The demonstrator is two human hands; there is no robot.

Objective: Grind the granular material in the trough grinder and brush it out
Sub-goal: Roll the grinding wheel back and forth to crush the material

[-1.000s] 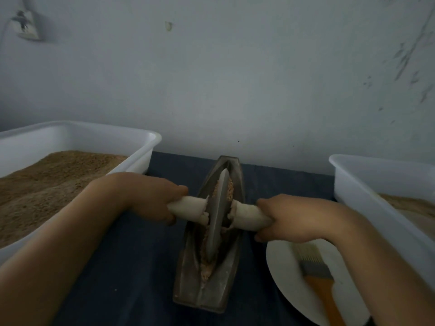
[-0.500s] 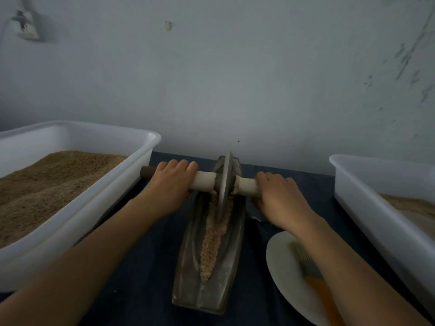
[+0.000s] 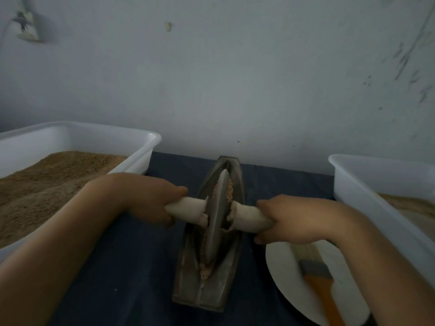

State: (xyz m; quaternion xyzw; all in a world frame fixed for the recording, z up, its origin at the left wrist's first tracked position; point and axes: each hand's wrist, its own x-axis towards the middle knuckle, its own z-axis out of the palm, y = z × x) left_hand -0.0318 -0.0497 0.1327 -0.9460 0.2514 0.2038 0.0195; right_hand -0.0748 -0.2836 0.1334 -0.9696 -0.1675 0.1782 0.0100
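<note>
I had both hands wrapped round the white axle handles of the grinding wheel, my left hand in a full grip on one side and my right hand in a full grip on the other, with the wheel standing on edge in the groove of the trough grinder. The granular material lay in that groove, showing beyond the wheel and again at the near tip of the trough. The risk I judged most likely was uneven pressure: if one hand bore down harder, the wheel would tilt, ride up the groove wall and throw grains onto the dark desk. Rolling too far toward either pointed end could push material over the lip. Room was tight on the right of the trough, where my wrist hung just over the white plate holding the brush, and the right bin stood close beyond. Left of the trough, the left bin sat near my forearm, so my elbows had little sideways room.
</note>
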